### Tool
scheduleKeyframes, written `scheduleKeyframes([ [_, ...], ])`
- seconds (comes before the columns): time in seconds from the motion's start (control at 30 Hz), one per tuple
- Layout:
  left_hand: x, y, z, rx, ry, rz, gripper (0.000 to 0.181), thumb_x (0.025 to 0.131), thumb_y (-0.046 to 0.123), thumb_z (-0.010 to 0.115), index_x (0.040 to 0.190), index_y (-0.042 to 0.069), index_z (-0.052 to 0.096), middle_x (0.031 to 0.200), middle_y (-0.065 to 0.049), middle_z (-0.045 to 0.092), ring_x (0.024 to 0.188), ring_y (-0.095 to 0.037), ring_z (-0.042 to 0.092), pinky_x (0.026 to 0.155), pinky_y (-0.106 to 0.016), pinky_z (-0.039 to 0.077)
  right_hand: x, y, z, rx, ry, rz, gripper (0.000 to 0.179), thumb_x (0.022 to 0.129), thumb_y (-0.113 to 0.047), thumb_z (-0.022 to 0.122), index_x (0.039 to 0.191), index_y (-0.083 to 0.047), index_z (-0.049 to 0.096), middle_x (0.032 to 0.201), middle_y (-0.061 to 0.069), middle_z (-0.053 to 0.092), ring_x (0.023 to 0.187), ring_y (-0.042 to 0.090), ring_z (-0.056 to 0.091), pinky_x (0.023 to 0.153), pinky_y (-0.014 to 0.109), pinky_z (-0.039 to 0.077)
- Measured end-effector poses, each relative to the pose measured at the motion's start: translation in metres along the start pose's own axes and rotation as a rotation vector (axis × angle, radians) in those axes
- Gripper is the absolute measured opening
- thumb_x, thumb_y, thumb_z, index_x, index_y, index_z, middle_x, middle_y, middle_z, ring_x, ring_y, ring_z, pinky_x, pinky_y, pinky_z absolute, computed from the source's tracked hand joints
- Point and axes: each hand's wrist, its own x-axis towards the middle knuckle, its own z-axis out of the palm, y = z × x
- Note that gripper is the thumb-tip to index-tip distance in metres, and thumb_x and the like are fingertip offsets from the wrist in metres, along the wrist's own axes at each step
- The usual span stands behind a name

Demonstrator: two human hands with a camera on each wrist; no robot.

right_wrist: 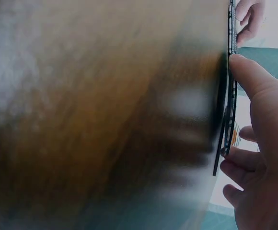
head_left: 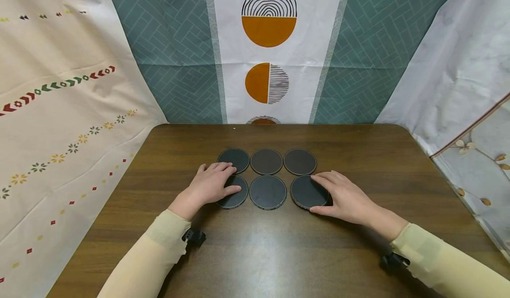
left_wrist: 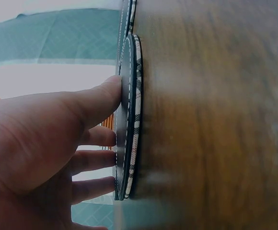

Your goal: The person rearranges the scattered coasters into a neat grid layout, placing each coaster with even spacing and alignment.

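Round dark coasters with pale stitched edges lie in two rows of three. My left hand (head_left: 210, 186) rests over the front-left coaster (head_left: 236, 200), thumb and fingertips on its top. In the left wrist view this coaster (left_wrist: 125, 110) shows a pale plaid layer along its lower edge. My right hand (head_left: 345, 199) grips the front-right coaster (head_left: 306, 192) by its rim, thumb at the near side and fingers at the far side. Seen from the right wrist, a thin dark disc edge (right_wrist: 216, 163) shows beneath the held coaster (right_wrist: 232, 103).
Between the hands lies the front-middle coaster (head_left: 268, 192). Behind are the back-left (head_left: 234, 157), back-middle (head_left: 266, 161) and back-right (head_left: 300, 162) coasters. All are on a brown wooden table (head_left: 255, 253), with a patterned curtain (head_left: 179, 45) along its far edge.
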Motion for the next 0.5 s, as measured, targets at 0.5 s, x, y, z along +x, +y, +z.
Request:
scheduleKeyframes([
  [0.5,-0.0013,0.0009,-0.0009,-0.007,-0.003,-0.003,0.072,0.105,0.055,0.072,0.160,0.011,0.059,0.168,-0.015,0.050,0.156,-0.041,0.044,0.121,-0.077,0.029,0.0031,-0.0037,0.0044,-0.039,0.007,-0.038,0.082,0.091,-0.061,0.087,0.148,-0.006,0.069,0.148,0.017,0.064,0.140,0.041,0.057,0.123,0.062,0.038],
])
